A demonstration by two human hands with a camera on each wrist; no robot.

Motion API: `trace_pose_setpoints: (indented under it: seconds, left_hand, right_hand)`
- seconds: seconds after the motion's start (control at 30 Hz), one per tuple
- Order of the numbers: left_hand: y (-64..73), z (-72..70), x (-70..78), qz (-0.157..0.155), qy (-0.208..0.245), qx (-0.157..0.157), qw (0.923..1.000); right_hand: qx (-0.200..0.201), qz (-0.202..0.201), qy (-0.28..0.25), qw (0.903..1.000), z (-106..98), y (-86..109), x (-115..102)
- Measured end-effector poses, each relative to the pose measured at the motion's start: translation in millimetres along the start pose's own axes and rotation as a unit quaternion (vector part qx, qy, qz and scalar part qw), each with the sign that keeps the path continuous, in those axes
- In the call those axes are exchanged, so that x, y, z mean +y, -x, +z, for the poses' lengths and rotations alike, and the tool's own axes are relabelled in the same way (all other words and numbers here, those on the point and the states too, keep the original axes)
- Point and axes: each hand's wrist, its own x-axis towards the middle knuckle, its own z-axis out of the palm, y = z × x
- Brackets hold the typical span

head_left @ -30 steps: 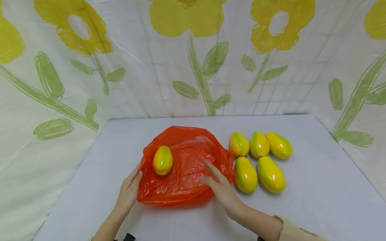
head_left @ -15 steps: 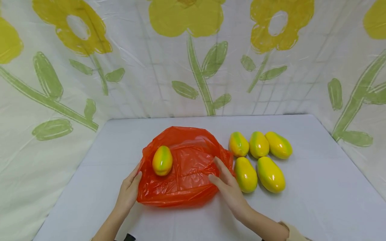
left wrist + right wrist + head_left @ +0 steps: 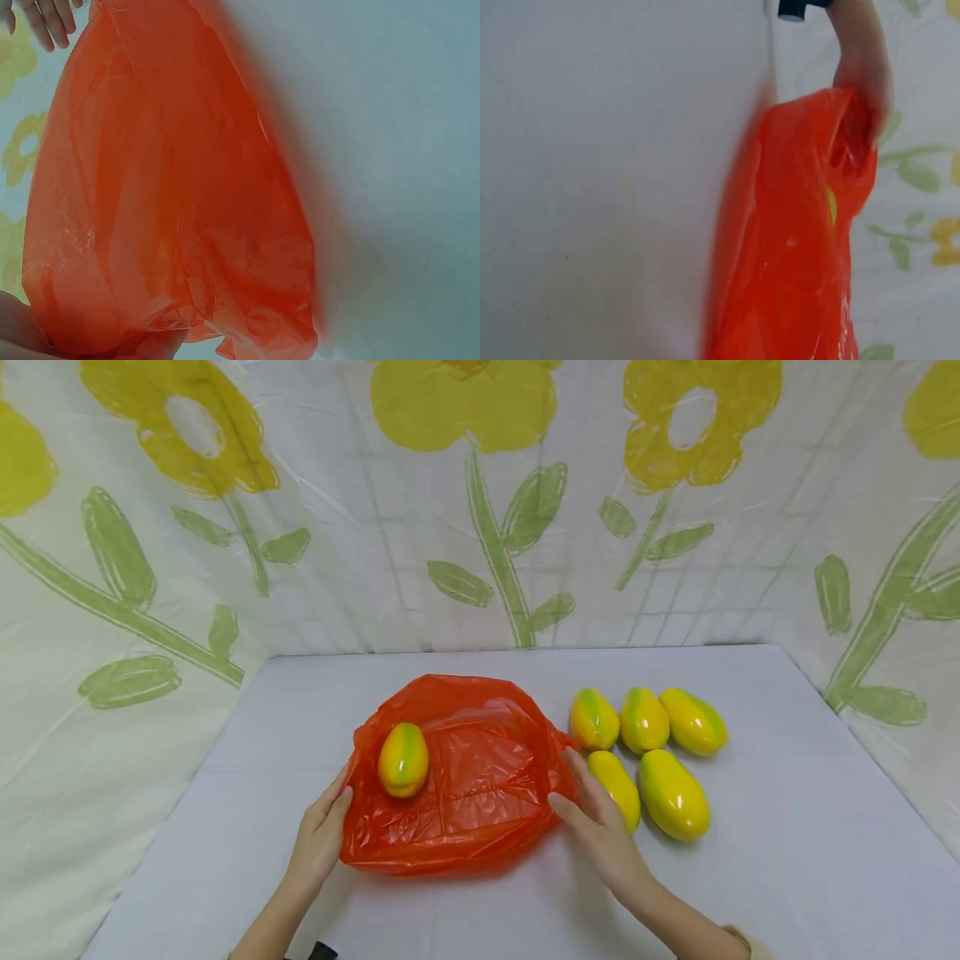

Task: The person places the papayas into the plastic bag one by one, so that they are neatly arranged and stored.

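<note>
A red plastic bag lies with its mouth spread wide on the white table. One yellow-green papaya rests inside it, towards the left. My left hand grips the bag's left rim, thumb on the inner side; the left wrist view shows part of that hand at the bottom corner. At the bag's right edge is my right hand, its fingers extended and thumb apart, near or touching the plastic. It partly covers a papaya just outside the bag.
Several other papayas stand close together right of the bag, including a front one and a back-right one. The white table meets a flower-printed cloth at the back and sides.
My right hand has moved right, from over the bag's inside to its right edge, now covering part of the nearest papaya. My left hand and the papaya in the bag stay in place.
</note>
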Motion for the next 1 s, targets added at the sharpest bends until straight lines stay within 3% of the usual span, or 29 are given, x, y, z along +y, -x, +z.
trace_pose_setpoints:
  seconds: [0.17,0.37,0.6,1.0]
  left_hand:
    - [-0.5,-0.7,-2.1,0.014,0.006,0.002,0.9999]
    - [-1.1,-1.0,-3.2,0.004,-0.002,0.004,1.0]
    - [-0.8,-1.8,-3.5,-0.001,0.001,0.004,1.0]
    - [-1.0,-1.9,-3.0,-0.003,0.001,0.005,1.0]
  right_hand:
    - [0.018,-0.038,0.05,0.9978,-13,-1.9,2]
    - [0.043,-0.07,0.081,0.9933,-33,-6.9,4]
    - [0.083,-0.06,0.138,0.9852,-56,-8.9,5]
    - [0.122,-0.046,0.257,0.9576,-94,-14.1,22]
